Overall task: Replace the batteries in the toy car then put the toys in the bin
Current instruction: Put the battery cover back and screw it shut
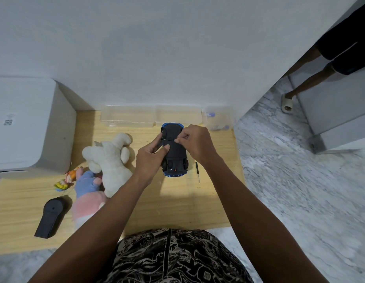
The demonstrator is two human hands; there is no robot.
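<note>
blue plastic toy car (pixel 176 152) upside down at table centre, left hand (pixel 150 158) gripping its side, right hand (pixel 195 142) pinching at its black underside, slim black screwdriver (pixel 197 171) at 3 o'clock, clear plastic bin (pixel 134 116) at 12 o'clock

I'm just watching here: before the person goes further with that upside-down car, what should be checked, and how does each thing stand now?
1. Toy car turned belly up for the battery hatch: ok.
2. Car steadied: ok, the left hand grips its side.
3. Hatch being worked: the right hand pinches something at the underside; whether the cover is loose, cannot tell.
4. Screwdriver within reach: ok, it lies on the wooden table beside the car.
5. Fresh batteries ready: cannot tell, none plainly visible.
6. Toys in the bin: not ok, the white plush and the black remote lie on the table.
</note>
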